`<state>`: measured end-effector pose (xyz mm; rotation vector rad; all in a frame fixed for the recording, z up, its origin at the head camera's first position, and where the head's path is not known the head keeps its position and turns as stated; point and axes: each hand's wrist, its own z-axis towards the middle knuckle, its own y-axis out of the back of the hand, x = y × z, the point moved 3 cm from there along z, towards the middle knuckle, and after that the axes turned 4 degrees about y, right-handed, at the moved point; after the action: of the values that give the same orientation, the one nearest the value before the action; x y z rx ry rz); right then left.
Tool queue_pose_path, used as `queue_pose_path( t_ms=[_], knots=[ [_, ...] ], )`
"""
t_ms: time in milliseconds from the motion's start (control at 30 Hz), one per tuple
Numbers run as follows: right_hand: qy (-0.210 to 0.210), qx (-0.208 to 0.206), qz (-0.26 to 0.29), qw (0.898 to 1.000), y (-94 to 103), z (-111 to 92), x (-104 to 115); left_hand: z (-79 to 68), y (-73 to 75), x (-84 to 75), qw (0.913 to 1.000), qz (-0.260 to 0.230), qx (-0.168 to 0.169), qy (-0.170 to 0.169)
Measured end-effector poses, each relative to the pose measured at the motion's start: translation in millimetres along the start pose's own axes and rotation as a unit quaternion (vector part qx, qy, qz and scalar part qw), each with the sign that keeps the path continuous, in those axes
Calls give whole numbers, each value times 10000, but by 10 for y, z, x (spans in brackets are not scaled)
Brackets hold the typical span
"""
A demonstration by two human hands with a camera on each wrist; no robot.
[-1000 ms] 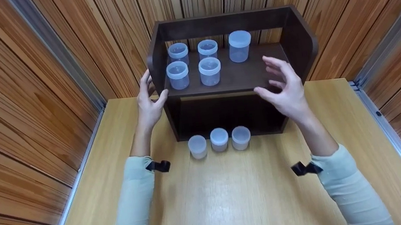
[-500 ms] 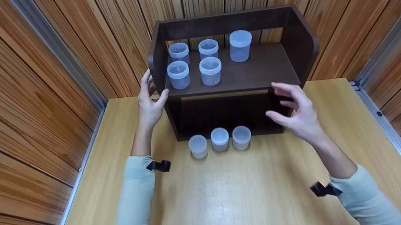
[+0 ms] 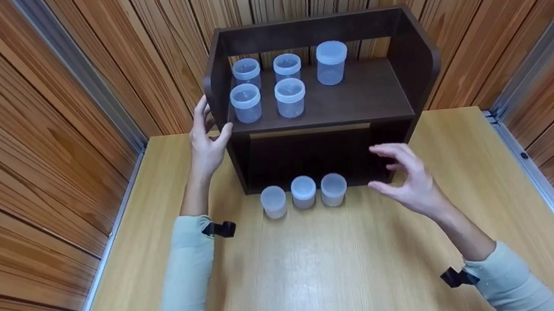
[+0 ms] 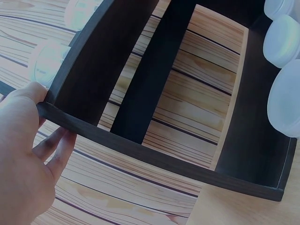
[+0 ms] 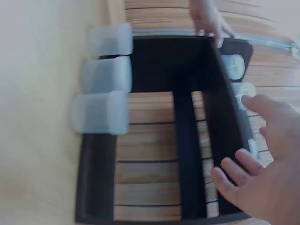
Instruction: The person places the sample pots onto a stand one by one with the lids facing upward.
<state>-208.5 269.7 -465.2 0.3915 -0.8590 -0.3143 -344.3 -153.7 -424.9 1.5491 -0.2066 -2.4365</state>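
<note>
The right hand point(image 3: 408, 183) had come down from the upper board point(image 3: 354, 103) of the dark brown wooden shelf unit point(image 3: 413, 131), where it hung a second ago. Now it hovered off the right end of the unit's front, fingers and thumb parted, holding nothing. The left hand point(image 3: 206, 147) had not moved: it gripped the left side panel point(image 3: 216, 79), thumb at the front edge, fingers along the outer face.

No jar had shifted. Four translucent plastic jars with pale rims point(image 3: 291, 100) stood two by two at the upper board's left end, and a taller-looking translucent jar point(image 3: 332, 64) stood near its back edge, right of the middle. Three frosted white plastic jars point(image 3: 303, 194) stood in a row on the pale wood tabletop point(image 3: 300, 276), close to the unit's lower front edge. The change probably meant that the right hand was free for work at this lower row, whose rightmost jar point(image 3: 333, 191) was nearest to it.

In the head view the lower compartment point(image 3: 308, 157) was very dark, and the panel hid parts of the left fingers. The front pair partly covered the back pair above. The right wrist view was blurred, its hand cut off at the frame. Whether the lower jars had lids was hard to tell.
</note>
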Motion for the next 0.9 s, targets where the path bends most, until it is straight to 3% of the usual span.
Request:
queue_pose_path(
  t_ms=[167,467,900],
  knots=[
    [235,522,118,9983,-85,-128,-262,8,1,3,10000,-36,-33,-45],
    [29,970,355,9946,-283,-306,-738,1,2,21,10000,5,-34,18],
    [-388,1371,443,9888,-615,-362,-1037,-8,-3,-8,9999,-13,44,104]
  ],
)
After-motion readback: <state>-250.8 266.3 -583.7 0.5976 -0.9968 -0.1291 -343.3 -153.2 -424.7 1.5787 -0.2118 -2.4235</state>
